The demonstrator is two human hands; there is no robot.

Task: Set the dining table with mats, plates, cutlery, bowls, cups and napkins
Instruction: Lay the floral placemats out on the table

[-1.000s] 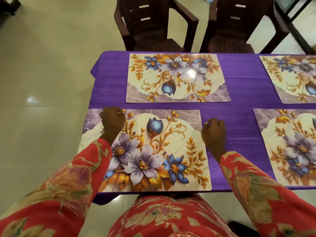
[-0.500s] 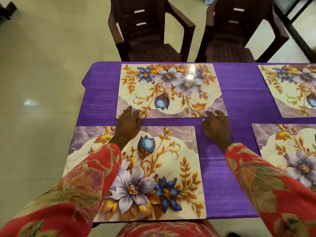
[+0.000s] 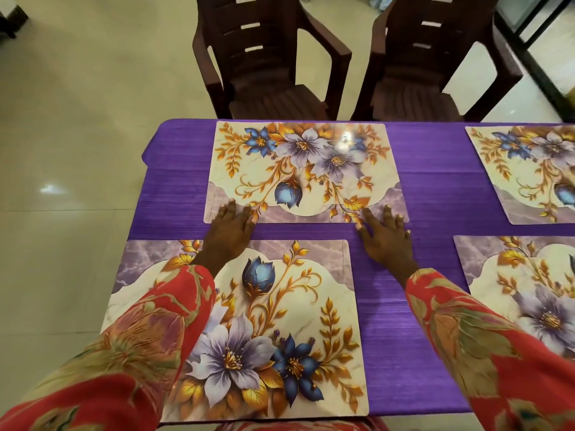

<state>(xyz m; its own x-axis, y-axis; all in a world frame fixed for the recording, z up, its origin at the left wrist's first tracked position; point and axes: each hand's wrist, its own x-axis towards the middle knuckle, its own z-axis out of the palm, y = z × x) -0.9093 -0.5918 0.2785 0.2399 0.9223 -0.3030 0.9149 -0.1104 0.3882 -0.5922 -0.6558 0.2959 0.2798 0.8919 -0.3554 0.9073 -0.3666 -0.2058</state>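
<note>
A person in red floral sleeves [image 3: 149, 331] leans over a counter [image 3: 435, 188] covered with a purple cloth, seen from above. Four floral mats lie on it. The far mat [image 3: 305, 169] sits straight ahead, in front of a dark brown chair [image 3: 264, 57]; the near mat [image 3: 280, 321] lies just below it, with a strip of purple cloth between the two. Both hands reach forward, palms down, fingers spread and straight. The left hand [image 3: 231, 228] crosses the strip, its fingertips resting on the far mat's near left corner while its wrist lies over the near mat's far edge. The right hand [image 3: 385, 237] lies on the cloth just right of the near mat, its fingertips touching the far mat's near right corner. Neither hand grips anything. Two more mats are cut off at the right edge of the view: a far right mat [image 3: 529, 169] and a near right mat [image 3: 522, 290]. A second chair [image 3: 435, 57] stands beside the first, beyond the counter, on a pale glossy tiled floor [image 3: 77, 119].
</note>
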